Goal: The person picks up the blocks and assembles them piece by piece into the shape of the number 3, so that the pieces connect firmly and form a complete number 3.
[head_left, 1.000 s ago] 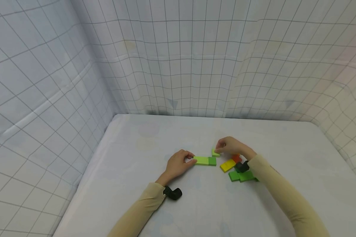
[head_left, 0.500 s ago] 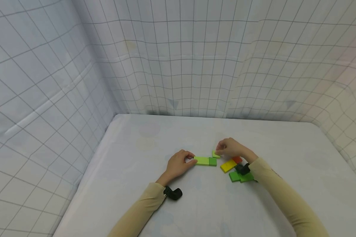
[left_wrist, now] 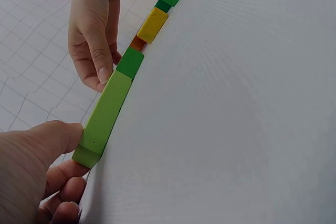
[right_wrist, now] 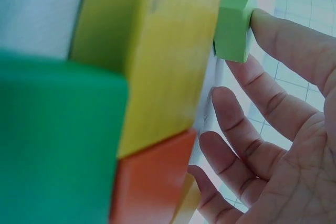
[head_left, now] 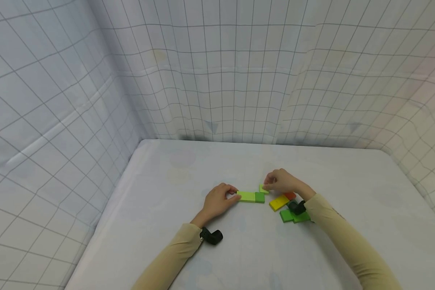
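Left hand (head_left: 217,200) has the long light-green rectangular block, probably painted wood (head_left: 247,196), pinched at its left end, thumb and a finger on it. Right hand (head_left: 284,181) pinches a small light-green block, same sort of material (right_wrist: 231,30), between thumb and index, other fingers loosely bent.

My guess is they're light, stiff, tough to break and a bit slick on the painted faces. I'd grab the long one by opposite sides near an end, and the small one by its side faces, keeping fingertips off whichever face meets a neighbour.

As for where stuff lies: the long block sits about midway between the left and right edges of the white-covered table (head_left: 188,169), well apart from the far edge, just right of the left hand. A small mid-green block (head_left: 259,197) butts against its right end. The right hand's piece is at its thumb and fingertip, just past that on the far-edge side; can't tell if they touch. The flat yellow rectangular block (head_left: 278,203) and orange-red block (head_left: 290,195) lie nearer the right edge.
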